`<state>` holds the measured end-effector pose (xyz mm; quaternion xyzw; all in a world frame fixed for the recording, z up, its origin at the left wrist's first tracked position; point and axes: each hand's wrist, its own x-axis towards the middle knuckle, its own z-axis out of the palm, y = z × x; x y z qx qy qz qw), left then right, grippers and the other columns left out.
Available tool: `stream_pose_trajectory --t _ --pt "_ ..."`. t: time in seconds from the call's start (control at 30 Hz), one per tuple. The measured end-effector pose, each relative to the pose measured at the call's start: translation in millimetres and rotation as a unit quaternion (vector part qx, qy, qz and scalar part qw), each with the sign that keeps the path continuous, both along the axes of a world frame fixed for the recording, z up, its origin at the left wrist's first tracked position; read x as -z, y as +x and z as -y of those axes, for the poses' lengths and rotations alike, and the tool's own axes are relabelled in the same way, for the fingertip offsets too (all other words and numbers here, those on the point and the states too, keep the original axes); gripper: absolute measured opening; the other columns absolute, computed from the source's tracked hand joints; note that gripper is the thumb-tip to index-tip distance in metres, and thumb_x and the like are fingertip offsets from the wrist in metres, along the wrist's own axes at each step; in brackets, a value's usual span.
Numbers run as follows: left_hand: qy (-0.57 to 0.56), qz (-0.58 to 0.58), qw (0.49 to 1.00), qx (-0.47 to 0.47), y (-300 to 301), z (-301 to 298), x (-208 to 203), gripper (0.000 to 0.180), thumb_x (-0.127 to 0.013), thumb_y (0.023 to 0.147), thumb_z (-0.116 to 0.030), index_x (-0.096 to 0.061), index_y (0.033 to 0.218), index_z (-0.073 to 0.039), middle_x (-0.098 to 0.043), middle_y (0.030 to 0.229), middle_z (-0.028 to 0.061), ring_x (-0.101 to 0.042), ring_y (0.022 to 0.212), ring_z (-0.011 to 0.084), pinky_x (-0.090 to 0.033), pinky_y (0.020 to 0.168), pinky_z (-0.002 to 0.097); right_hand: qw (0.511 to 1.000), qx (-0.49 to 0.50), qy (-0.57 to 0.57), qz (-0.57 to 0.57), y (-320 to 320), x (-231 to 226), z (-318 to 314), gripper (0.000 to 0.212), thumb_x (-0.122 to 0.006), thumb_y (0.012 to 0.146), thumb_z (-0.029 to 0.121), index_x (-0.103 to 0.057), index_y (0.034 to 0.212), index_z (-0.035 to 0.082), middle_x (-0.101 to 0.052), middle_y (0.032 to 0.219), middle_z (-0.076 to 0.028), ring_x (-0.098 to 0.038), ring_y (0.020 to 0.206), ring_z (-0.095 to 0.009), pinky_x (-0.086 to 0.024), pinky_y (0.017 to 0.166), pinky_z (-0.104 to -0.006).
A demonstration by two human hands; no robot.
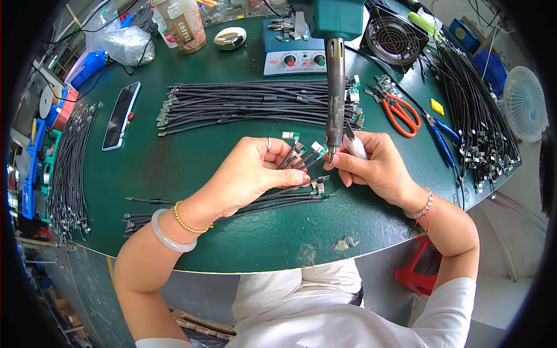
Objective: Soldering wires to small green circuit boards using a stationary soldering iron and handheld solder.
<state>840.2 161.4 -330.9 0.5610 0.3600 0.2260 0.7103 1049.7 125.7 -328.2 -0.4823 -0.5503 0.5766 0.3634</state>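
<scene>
My left hand (246, 174) is closed around several short black braided cables (285, 177), whose ends carry green circuit boards and silver connectors (317, 147). My right hand (374, 162) grips a white-wrapped tool with a dark pointed tip (356, 146); its exact kind is unclear. The right thumb and finger pinch together beside the tip of a soldering iron (335, 95), which hangs upright from a teal holder. Whether they also hold a cable end is hidden. More black cables (261, 206) lie on the table under my left hand.
A row of black cables (243, 104) lies ahead, before a soldering station (296, 58). Orange-handled pliers (400, 113), blue-handled cutters (444, 145), a yellow sponge (437, 107) and a cable heap (476, 110) are right. A phone (121, 116) and another cable bundle (69, 174) lie left.
</scene>
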Motion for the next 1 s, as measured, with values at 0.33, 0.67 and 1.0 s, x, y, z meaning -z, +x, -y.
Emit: stream_pose_trajectory --t 0.33,0.67,1.0 --pt "-0.021 -0.018 1.0 0.012 0.5 -3.2 -3.4 0.019 -0.067 0.072 -0.003 -0.056 0.085 0.004 -0.058 0.079 0.0064 -0.06 0.075 0.0129 -0.049 0.067 0.023 1.0 0.006 -0.009 -0.018 1.1 -0.8 -0.6 0.01 -0.058 0.082 0.01 -0.058 0.083 -0.001 -0.06 0.074 -0.005 -0.049 0.053 -0.005 -0.032 0.041 -0.015" --pt "-0.026 -0.02 0.999 0.021 1.6 -3.2 -5.8 0.02 -0.067 0.072 -0.004 -0.055 0.086 0.004 -0.058 0.078 0.0071 -0.06 0.074 0.0136 -0.049 0.066 0.0233 0.997 0.025 -0.02 -0.066 2.5 -6.6 -0.2 0.009 -0.058 0.082 0.009 -0.055 0.085 0.001 -0.059 0.073 -0.004 -0.049 0.052 -0.005 -0.032 0.042 -0.0151" --pt "-0.008 0.003 1.0 -0.014 6.4 1.7 -5.5 0.018 -0.066 0.073 -0.002 -0.052 0.084 0.003 -0.057 0.076 0.0079 -0.061 0.069 0.0162 -0.05 0.06 0.0227 0.995 0.036 0.049 -0.08 -0.2 0.5 0.2 0.014 -0.063 0.078 0.007 -0.051 0.086 0.006 -0.054 0.067 0.0 -0.049 0.051 -0.004 -0.029 0.04 -0.0141"
